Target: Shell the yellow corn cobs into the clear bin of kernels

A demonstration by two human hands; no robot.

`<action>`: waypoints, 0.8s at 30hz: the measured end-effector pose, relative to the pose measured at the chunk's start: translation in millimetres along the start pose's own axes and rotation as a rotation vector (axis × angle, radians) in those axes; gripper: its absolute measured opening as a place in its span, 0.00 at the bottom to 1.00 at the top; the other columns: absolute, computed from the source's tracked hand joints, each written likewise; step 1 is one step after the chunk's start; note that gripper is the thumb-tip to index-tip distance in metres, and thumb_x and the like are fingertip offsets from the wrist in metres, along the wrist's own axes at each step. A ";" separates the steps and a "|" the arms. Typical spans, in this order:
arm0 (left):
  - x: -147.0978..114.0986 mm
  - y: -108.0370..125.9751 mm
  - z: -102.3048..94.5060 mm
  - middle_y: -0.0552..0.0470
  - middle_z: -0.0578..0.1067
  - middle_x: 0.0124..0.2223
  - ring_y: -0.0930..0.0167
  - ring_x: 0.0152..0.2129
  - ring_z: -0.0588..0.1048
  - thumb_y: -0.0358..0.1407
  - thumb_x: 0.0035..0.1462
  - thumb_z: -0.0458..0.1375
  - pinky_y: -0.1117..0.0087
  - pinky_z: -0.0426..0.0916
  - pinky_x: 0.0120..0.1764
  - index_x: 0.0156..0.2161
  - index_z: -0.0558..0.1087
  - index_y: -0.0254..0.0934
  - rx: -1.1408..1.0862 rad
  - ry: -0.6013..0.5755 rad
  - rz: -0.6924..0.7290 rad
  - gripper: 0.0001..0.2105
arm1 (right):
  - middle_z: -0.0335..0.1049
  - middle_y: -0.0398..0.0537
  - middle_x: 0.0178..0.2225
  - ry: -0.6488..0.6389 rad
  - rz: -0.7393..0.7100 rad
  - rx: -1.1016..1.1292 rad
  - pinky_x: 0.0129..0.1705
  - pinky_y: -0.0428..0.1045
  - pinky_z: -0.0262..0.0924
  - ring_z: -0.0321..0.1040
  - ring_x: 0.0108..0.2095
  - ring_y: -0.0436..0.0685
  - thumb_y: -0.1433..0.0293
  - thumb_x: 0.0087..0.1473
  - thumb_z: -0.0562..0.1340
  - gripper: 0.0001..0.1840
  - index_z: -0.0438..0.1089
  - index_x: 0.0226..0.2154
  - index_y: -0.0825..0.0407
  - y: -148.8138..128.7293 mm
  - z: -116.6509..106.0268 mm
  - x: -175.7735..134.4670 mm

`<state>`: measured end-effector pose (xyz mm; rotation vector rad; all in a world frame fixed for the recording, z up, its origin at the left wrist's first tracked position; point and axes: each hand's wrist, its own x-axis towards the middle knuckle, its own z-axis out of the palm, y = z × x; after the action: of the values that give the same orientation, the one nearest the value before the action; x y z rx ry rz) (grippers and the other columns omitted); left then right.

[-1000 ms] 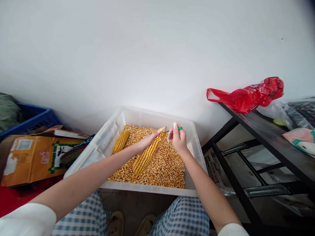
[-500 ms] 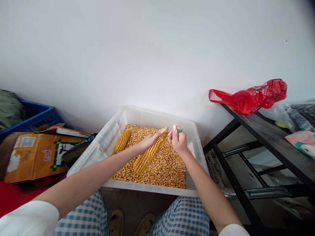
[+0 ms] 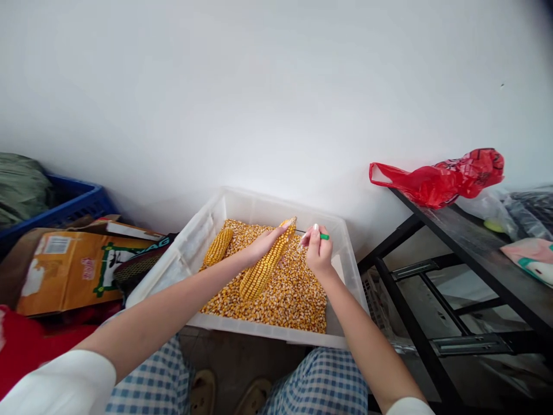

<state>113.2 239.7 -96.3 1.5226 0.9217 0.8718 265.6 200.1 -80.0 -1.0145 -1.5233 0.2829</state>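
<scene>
Yellow corn cob (image 3: 262, 273): from here I see the left hand (image 3: 261, 244) clamped on it, the right hand (image 3: 318, 253) nearby pinching a green-handled tool (image 3: 324, 237).

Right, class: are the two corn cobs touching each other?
Apart. The head view shows the left hand and loose kernels between the held cob and the lying cob to its left.

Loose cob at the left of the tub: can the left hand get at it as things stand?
Probably not right away: the left hand is holding the larger cob. The loose cob lies close by on the kernels, with nothing on top of it.
</scene>
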 end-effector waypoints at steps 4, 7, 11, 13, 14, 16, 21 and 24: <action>2.6 -1.6 -5.6 0.47 0.75 0.45 0.58 0.45 0.69 0.55 0.52 0.46 0.61 0.62 0.44 0.46 0.72 0.36 0.000 0.006 -0.037 0.28 | 0.60 0.42 0.20 0.011 0.007 0.017 0.26 0.47 0.55 0.59 0.20 0.49 0.61 0.59 0.46 0.17 0.57 0.23 0.51 -0.3 0.4 0.7; 4.1 -3.1 -7.8 0.47 0.74 0.46 0.59 0.46 0.68 0.54 0.52 0.46 0.61 0.61 0.46 0.45 0.72 0.36 0.034 0.001 -0.041 0.27 | 0.61 0.43 0.20 -0.022 0.007 0.012 0.26 0.47 0.55 0.60 0.21 0.49 0.61 0.59 0.46 0.17 0.58 0.24 0.51 1.0 0.9 0.4; 3.8 -3.2 -6.7 0.48 0.73 0.49 0.61 0.48 0.67 0.53 0.53 0.46 0.63 0.57 0.50 0.46 0.72 0.37 0.042 -0.012 -0.003 0.26 | 0.61 0.42 0.20 -0.049 0.031 0.016 0.26 0.47 0.56 0.60 0.21 0.49 0.61 0.59 0.45 0.18 0.58 0.24 0.51 1.7 1.8 0.2; 3.1 -2.9 -5.8 0.49 0.73 0.49 0.61 0.47 0.67 0.52 0.53 0.46 0.64 0.57 0.49 0.45 0.72 0.37 0.051 -0.027 0.012 0.25 | 0.61 0.42 0.20 -0.057 0.036 -0.002 0.26 0.47 0.56 0.60 0.21 0.49 0.61 0.59 0.46 0.18 0.58 0.24 0.51 1.7 2.3 -0.1; 2.9 -2.9 -5.3 0.49 0.73 0.48 0.61 0.47 0.68 0.52 0.53 0.46 0.65 0.58 0.48 0.44 0.73 0.36 0.072 -0.026 0.019 0.25 | 0.61 0.42 0.20 -0.059 0.038 -0.017 0.26 0.47 0.56 0.60 0.20 0.49 0.61 0.60 0.46 0.18 0.58 0.24 0.51 1.7 2.6 -0.4; 2.8 -3.5 -4.2 0.48 0.75 0.45 0.60 0.44 0.69 0.53 0.53 0.46 0.65 0.59 0.46 0.41 0.74 0.34 0.139 -0.007 0.028 0.25 | 0.61 0.43 0.19 -0.060 0.032 -0.055 0.27 0.46 0.56 0.61 0.20 0.49 0.63 0.60 0.46 0.18 0.58 0.23 0.51 1.9 3.3 -1.6; 2.5 -5.0 -1.8 0.49 0.76 0.36 0.62 0.34 0.71 0.55 0.53 0.44 0.68 0.61 0.36 0.35 0.74 0.31 0.262 0.042 0.050 0.28 | 0.63 0.44 0.20 -0.073 -0.051 -0.167 0.29 0.46 0.57 0.63 0.22 0.50 0.66 0.59 0.47 0.16 0.59 0.23 0.52 4.1 3.2 -3.4; 0.7 -3.8 -2.4 0.51 0.75 0.32 0.64 0.31 0.71 0.55 0.53 0.44 0.70 0.60 0.32 0.33 0.73 0.32 0.320 0.021 0.085 0.27 | 0.63 0.44 0.19 -0.095 -0.085 -0.224 0.29 0.46 0.57 0.62 0.21 0.49 0.65 0.59 0.47 0.16 0.58 0.23 0.52 6.2 1.5 -1.2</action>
<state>111.0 241.7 -99.7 1.8408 1.0558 0.8303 266.9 203.4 -85.5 -1.1210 -1.7076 0.1030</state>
